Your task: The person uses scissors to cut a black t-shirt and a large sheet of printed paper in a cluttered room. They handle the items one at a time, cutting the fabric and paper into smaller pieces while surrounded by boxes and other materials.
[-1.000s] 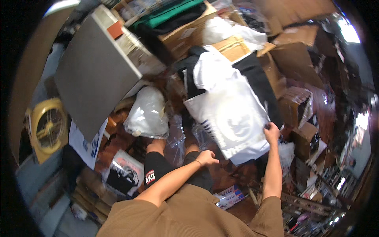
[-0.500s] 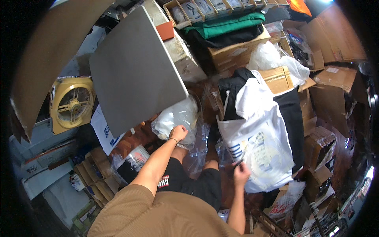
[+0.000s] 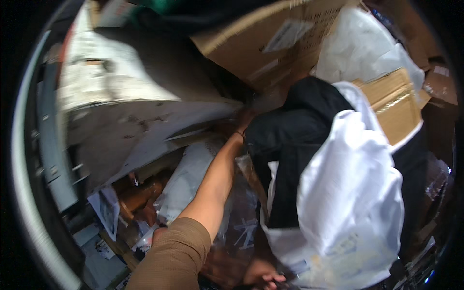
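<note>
My left arm stretches forward into a dark gap between a worn, whitish wooden box (image 3: 116, 125) and a pile of black cloth (image 3: 299, 116). At its end my left hand (image 3: 245, 117) lies in shadow, with a dark band round the wrist; its fingers are blurred and hidden. Near the lower edge my right hand (image 3: 263, 274) is closed around a small dark thing that I cannot make out. Beside that hand is white cloth (image 3: 348, 188), draped over the black pile, with a clear plastic piece on its lower part. Below my left forearm lies a clear plastic bag (image 3: 186, 181).
Ahead stands a large cardboard box (image 3: 270, 43) with a white plastic bag (image 3: 360, 46) beside it. A flattened cardboard piece (image 3: 394, 106) rests behind the white cloth. At the far left a pale curved edge (image 3: 29, 193) runs close to me.
My view has swung forward and closer to the boxes. The left hand has left the clear plastic bag and reached into the dark gap. My right hand stays closed near the white cloth.
</note>
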{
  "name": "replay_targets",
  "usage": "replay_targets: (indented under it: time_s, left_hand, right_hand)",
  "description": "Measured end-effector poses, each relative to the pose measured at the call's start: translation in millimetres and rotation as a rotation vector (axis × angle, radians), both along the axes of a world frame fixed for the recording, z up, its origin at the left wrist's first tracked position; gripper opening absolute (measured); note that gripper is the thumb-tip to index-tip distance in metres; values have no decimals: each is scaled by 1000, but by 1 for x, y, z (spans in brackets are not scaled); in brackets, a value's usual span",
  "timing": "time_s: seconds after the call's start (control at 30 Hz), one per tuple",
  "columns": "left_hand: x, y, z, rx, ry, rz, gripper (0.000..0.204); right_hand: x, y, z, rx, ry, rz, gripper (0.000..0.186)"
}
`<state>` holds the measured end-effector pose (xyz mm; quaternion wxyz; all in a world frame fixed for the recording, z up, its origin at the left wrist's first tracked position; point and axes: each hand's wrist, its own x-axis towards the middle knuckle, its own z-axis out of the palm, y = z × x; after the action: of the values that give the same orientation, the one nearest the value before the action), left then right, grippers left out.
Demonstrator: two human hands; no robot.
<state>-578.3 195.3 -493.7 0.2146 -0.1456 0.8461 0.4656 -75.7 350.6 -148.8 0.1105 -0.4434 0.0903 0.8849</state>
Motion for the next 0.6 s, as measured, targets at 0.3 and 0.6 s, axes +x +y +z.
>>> replay_targets:
  time_s: [0.3, 0.6]
  left_hand:
    - [-12, 23, -85, 112, 3, 342, 29]
    - [95, -37, 100, 489, 38, 765, 28]
  right_hand:
    - [-128, -25, -31, 1313, -673, 679, 17]
    - [-121, -26, 37, 1387, -684, 846, 17]
